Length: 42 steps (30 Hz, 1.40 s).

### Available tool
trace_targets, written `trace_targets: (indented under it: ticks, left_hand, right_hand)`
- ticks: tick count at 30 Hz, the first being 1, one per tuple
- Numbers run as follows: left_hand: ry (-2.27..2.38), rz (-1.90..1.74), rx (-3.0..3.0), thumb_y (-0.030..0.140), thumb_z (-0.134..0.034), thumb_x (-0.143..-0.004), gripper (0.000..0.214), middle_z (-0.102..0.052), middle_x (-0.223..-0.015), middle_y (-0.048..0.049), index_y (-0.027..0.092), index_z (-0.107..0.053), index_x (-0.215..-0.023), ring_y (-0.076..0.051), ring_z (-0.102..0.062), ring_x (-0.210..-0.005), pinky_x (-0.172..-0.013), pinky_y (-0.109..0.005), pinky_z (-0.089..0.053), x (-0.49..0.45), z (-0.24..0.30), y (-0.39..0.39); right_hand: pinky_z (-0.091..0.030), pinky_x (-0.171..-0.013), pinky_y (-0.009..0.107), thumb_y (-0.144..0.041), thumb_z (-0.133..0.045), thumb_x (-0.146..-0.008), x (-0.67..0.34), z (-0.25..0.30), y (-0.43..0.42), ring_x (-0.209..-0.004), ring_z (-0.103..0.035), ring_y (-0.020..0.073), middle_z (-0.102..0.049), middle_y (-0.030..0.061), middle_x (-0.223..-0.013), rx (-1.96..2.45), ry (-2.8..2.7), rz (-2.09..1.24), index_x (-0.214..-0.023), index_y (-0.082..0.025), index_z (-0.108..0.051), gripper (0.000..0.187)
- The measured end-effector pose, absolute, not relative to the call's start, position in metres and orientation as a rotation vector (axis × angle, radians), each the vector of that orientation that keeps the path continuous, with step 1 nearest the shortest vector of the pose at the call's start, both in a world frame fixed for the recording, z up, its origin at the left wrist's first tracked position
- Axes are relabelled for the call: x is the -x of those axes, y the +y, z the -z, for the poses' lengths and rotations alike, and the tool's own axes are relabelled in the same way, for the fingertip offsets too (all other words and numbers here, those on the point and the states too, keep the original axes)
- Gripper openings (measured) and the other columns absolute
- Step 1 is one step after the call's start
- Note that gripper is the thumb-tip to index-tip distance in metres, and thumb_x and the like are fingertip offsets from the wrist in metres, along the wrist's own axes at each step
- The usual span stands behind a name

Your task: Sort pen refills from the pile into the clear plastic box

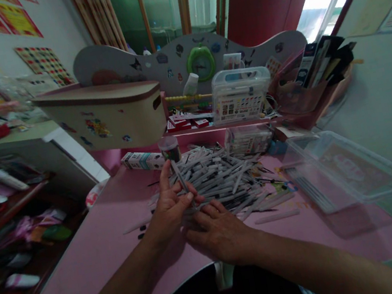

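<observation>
Nearest, the right hand [219, 231] lies palm down over the counter [102, 263], fingers curled; whether they grip anything I cannot tell. Just beside it, the left hand [171, 206] pinches a slim pen [179, 176] between thumb and fingers, index finger raised, the pen tilted upward and its lower end close to the right fingertips. The step in hand looks to be handling this single pen with both hands close together. The next move would seem to call for a steady left pinch, with the right fingers meeting the lower end without catching loose pens.

Just beyond both hands spreads a heap of pens [220, 178]. To the right hand's right stands an open clear box [380, 171], with some aligned pens [314, 190] on its near side. Past the heap, ahead of the left hand, sits a small jar [168, 144].
</observation>
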<state>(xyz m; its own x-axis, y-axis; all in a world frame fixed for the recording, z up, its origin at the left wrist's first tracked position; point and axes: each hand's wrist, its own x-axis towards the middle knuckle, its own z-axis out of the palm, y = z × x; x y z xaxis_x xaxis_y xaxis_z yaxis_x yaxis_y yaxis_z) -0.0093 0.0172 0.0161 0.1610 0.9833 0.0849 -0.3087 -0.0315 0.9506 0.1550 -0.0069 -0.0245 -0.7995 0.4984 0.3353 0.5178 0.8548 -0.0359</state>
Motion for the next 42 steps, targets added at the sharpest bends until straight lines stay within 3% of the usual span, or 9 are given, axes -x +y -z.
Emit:
trace_targets:
  ticks: [5,10,12,15,17,19,24,42]
  left_hand:
    - [0.794,-1.198,-1.087,0.013,-0.066,-0.083,0.102,-0.061,-0.089,0.0026,0.044,0.003,-0.153,-0.015,-0.069,-0.073,-0.068,-0.028,-0.057,0.01,-0.016,0.016]
    - [0.768,-1.175,-1.112,0.016,-0.064,-0.085,0.094,-0.06,-0.089,0.0023,0.041,-0.004,-0.153,-0.014,-0.067,-0.072,-0.065,-0.026,-0.055,0.013,-0.013,0.017]
    - [0.788,-1.149,-1.152,0.023,-0.062,-0.088,0.081,-0.06,-0.087,0.0026,0.038,-0.015,-0.152,-0.012,-0.064,-0.068,-0.062,-0.025,-0.054,0.014,-0.01,0.019]
    - [0.922,-1.052,-1.316,0.03,-0.057,-0.092,0.046,-0.059,-0.077,0.0023,0.028,-0.049,-0.137,-0.011,-0.058,-0.061,-0.058,-0.024,-0.051,0.013,-0.006,0.018]
    - [1.017,-1.008,-1.491,0.03,-0.055,-0.093,0.031,-0.062,-0.077,-0.001,0.024,-0.064,-0.121,-0.015,-0.059,-0.066,-0.062,-0.027,-0.051,0.009,-0.006,0.015]
    - [1.044,-1.001,-1.668,0.027,-0.053,-0.093,0.028,-0.069,-0.089,-0.0058,0.023,-0.07,-0.115,-0.02,-0.063,-0.081,-0.073,-0.032,-0.053,0.004,-0.01,0.01]
    - [1.007,-0.887,-1.968,0.023,-0.046,-0.096,0.033,-0.071,-0.111,-0.0087,0.024,-0.068,-0.121,-0.024,-0.064,-0.1,-0.087,-0.035,-0.049,-0.002,-0.017,0.003]
    - [1.078,-0.857,-2.125,0.027,-0.044,-0.098,0.036,-0.071,-0.109,-0.0097,0.025,-0.065,-0.127,-0.024,-0.064,-0.099,-0.088,-0.037,-0.049,0.001,-0.008,0.007]
  right_hand:
    - [-0.038,-0.088,0.041,-0.029,-0.059,-0.094,-0.155,0.029,-0.004,-0.102,-0.048,0.0253,-0.061,0.0079,-0.101,0.716,-2.645,0.116,-0.1,-0.022,-0.067,0.012]
    - [-0.041,-0.079,0.035,-0.022,-0.061,-0.09,-0.165,0.019,-0.002,-0.092,-0.052,0.0224,-0.063,0.0074,-0.089,0.596,-2.601,-0.012,-0.084,-0.019,-0.065,0.008]
    - [-0.041,-0.076,0.033,-0.016,-0.059,-0.087,-0.174,0.01,0.002,-0.083,-0.054,0.019,-0.064,0.0053,-0.083,0.622,-2.442,-0.242,-0.086,-0.019,-0.064,0.006]
    - [-0.044,-0.072,0.029,-0.012,-0.056,-0.082,-0.191,-0.004,0.013,-0.073,-0.057,0.0152,-0.063,0.0016,-0.077,0.835,-1.963,-0.672,-0.087,-0.019,-0.062,0.01]
    - [-0.046,-0.068,0.026,-0.017,-0.058,-0.081,-0.201,-0.011,0.022,-0.071,-0.058,0.0139,-0.063,0.0002,-0.075,0.938,-1.617,-0.912,-0.086,-0.02,-0.061,0.006]
    - [-0.047,-0.067,0.025,-0.023,-0.061,-0.08,-0.209,-0.016,0.028,-0.07,-0.059,0.0131,-0.063,-0.0003,-0.077,0.941,-1.427,-1.072,-0.086,-0.02,-0.062,0.007]
    - [-0.048,-0.07,0.025,-0.026,-0.068,-0.077,-0.213,-0.016,0.03,-0.073,-0.06,0.0129,-0.065,-0.0003,-0.078,0.923,-1.418,-1.178,-0.085,-0.02,-0.066,0.011]
    - [-0.047,-0.076,0.027,-0.019,-0.061,-0.083,-0.217,-0.01,0.03,-0.078,-0.061,0.0146,-0.066,0.0007,-0.081,1.0,-1.626,-0.94,-0.088,-0.02,-0.069,0.01]
